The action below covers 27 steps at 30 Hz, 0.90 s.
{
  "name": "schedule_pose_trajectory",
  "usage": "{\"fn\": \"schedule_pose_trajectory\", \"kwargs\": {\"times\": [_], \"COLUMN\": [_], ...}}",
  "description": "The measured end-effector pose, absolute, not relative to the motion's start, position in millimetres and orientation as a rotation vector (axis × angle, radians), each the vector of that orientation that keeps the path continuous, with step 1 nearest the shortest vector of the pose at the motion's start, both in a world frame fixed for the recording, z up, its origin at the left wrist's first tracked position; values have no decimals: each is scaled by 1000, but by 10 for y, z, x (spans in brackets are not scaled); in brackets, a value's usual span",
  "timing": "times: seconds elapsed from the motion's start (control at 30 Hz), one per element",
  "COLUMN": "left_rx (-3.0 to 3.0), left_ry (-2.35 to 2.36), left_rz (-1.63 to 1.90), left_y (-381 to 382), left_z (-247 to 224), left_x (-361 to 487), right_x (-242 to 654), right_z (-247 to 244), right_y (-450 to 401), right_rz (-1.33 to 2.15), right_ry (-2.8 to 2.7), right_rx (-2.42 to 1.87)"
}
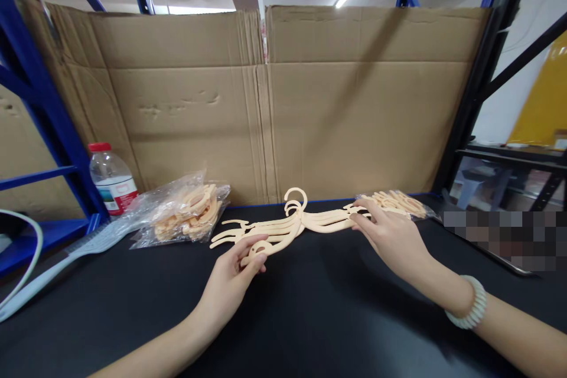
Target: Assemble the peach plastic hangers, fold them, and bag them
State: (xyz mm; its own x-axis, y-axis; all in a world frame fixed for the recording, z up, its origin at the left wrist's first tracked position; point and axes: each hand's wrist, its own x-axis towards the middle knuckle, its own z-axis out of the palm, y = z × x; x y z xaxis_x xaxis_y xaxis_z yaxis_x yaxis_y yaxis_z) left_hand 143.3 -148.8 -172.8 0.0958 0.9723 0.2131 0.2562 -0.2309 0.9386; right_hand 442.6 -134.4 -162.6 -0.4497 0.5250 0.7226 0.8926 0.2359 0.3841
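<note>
Several cream plastic hangers (283, 226) lie in a loose stack on the black table, their hooks pointing to the back. My left hand (237, 266) pinches the left end of the nearest hanger between thumb and fingers. At the right ends of the stack, my right hand (390, 236) has its fingers closed around the hanger tips; how many it grips is hidden. Behind my right hand sits a clear bag of cream hangers (396, 204), partly covered. Another clear plastic bag (188, 212) with cream pieces inside rests to the left of the stack.
On the left lies a pale blue long-handled plastic tool (95, 242), beside a bottle with a red cap (113, 180). A cardboard wall (345, 106) closes off the back. Blue rack posts (44, 88) stand at left. At right lies a blurred-out flat object (500, 242).
</note>
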Motion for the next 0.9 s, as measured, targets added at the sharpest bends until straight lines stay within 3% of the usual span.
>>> {"fn": "schedule_pose_trajectory", "kwargs": {"times": [0.33,0.5,0.63,0.9], "left_rx": [1601,1620,1614,1573], "left_ry": [1186,1178,1167,1169], "left_rz": [1222,1227,1238,1235], "left_y": [-1505,-1525,-1512,-1503], "left_z": [-1714,-1705,-1714,-1720], "left_x": [1451,1462,1454,1445], "right_x": [4391,4382,4410,4401], "right_z": [-1561,-1576,-1654,-1704], "right_y": [-1414,-1409,-1337,-1234], "right_rz": [-1272,-1142,-771,343], "right_ry": [-2022,-2011,-2028,-1798], "right_rx": [-1348,-1350,-1250,-1051]}}
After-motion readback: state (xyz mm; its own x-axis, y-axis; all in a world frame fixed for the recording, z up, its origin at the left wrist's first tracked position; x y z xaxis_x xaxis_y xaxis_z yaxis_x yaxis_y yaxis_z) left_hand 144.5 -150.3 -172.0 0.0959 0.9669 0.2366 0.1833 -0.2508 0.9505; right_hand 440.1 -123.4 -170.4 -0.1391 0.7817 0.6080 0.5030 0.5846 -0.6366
